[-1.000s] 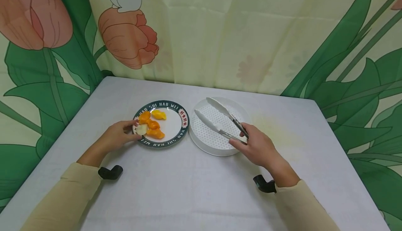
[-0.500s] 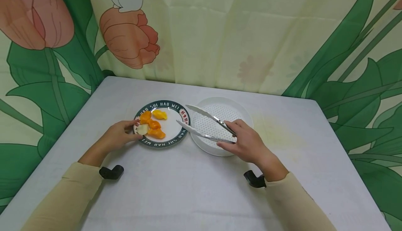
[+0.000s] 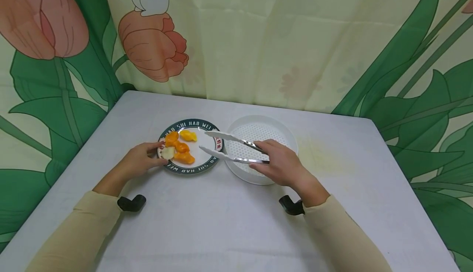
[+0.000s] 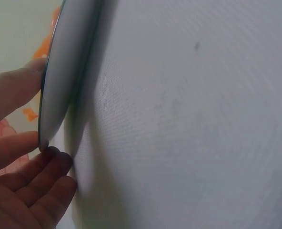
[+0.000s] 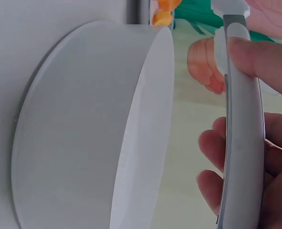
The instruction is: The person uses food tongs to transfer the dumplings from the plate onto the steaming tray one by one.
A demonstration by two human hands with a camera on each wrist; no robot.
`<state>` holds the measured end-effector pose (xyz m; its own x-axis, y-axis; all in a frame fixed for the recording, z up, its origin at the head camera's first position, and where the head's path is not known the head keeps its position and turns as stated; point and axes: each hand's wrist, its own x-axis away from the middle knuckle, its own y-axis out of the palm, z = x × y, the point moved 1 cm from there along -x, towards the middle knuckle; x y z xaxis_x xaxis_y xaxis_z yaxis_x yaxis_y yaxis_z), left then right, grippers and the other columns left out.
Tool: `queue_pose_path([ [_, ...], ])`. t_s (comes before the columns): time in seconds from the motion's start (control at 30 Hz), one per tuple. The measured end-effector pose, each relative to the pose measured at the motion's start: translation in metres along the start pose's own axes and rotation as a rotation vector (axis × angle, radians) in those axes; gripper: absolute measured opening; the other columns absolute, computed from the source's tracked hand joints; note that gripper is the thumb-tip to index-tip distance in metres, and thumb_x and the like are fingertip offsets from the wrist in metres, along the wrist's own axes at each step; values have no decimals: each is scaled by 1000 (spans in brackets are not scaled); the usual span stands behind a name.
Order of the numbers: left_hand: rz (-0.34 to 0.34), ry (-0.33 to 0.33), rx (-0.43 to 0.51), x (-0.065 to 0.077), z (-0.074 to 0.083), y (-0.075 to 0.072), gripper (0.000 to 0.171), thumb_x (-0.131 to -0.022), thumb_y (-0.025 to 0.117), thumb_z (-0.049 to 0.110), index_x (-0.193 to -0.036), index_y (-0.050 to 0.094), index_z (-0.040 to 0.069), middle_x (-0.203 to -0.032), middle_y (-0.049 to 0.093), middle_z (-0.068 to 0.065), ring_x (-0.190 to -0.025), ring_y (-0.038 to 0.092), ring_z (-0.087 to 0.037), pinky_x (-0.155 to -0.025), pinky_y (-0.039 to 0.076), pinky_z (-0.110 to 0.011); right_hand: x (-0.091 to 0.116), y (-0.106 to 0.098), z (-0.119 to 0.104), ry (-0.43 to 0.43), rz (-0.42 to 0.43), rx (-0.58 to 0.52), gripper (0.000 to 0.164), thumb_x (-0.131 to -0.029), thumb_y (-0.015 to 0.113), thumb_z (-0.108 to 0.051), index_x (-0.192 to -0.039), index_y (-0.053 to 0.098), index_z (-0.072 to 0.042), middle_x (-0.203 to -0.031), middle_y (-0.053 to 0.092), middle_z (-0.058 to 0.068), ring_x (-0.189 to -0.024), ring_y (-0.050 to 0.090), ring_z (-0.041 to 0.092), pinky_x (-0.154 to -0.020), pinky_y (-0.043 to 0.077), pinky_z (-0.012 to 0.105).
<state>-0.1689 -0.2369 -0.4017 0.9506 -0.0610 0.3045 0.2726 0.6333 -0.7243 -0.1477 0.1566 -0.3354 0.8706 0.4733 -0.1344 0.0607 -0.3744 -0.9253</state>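
Note:
My left hand (image 3: 138,162) holds the left edge of a white plate (image 3: 203,134) with a dark green lettered rim. In the left wrist view the thumb (image 4: 17,90) lies over the edge of the plate (image 4: 67,67) and fingertips touch its edge and underside. On the plate's left side sit several orange pieces (image 3: 183,157), a yellow piece (image 3: 188,135) and a pale cream piece (image 3: 168,153). My right hand (image 3: 278,163) grips metal tongs (image 3: 253,160) with white tips. The tongs' arms are spread, with nothing between their tips, which hang over the plate's right half.
Right of the plate stands a round white steamer basket (image 3: 240,175) with a perforated bottom, below the tongs and right hand. A white cloth (image 3: 221,231) covers the table. Behind it hangs a flower-print curtain (image 3: 251,50).
My right hand has moved left with the tongs, from above the white basket until the tips reach over the plate. My left hand stays at the plate's edge.

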Motion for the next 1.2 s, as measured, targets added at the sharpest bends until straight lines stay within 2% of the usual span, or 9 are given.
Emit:
queue_pose_path([
  [0.17,0,-19,7,-1,1,1,82,-90,75,36,-152,37,-1,-149,38,-33,-136,37,-50,-106,41,-57,-12,2,-5,26,-72,28,56,-90,72,-38,-135,61,-6,-125,66,11,-118,57,31,-97,49,47],
  [0.37,-3,-29,3,-1,2,0,82,-90,75,36,-152,36,-2,-149,38,-34,-136,37,-49,-105,41,-56,-25,6,-13,45,-130,37,55,-90,71,-39,-136,62,-9,-124,65,9,-114,57,28,-91,51,45],
  [0.57,-6,-27,-2,-1,3,0,83,-90,75,36,-152,36,-2,-148,39,-34,-135,38,-49,-106,42,-56,-38,15,-21,21,-174,42,53,-92,69,-39,-137,61,-11,-125,65,8,-114,58,26,-91,51,43],
  [0.93,-14,-37,7,-2,2,-1,85,-89,76,38,-153,35,-2,-149,39,-33,-136,37,-49,-107,40,-58,-54,30,-32,35,-227,53,54,-92,69,-40,-136,62,-11,-126,65,7,-114,59,24,-93,52,40],
  [1.2,-11,-39,6,-1,3,-1,86,-89,76,37,-153,35,-2,-149,38,-34,-135,37,-50,-106,40,-58,-60,35,-37,41,-228,56,49,-92,70,-40,-132,65,-12,-118,67,5,-103,59,21,-87,52,37],
])
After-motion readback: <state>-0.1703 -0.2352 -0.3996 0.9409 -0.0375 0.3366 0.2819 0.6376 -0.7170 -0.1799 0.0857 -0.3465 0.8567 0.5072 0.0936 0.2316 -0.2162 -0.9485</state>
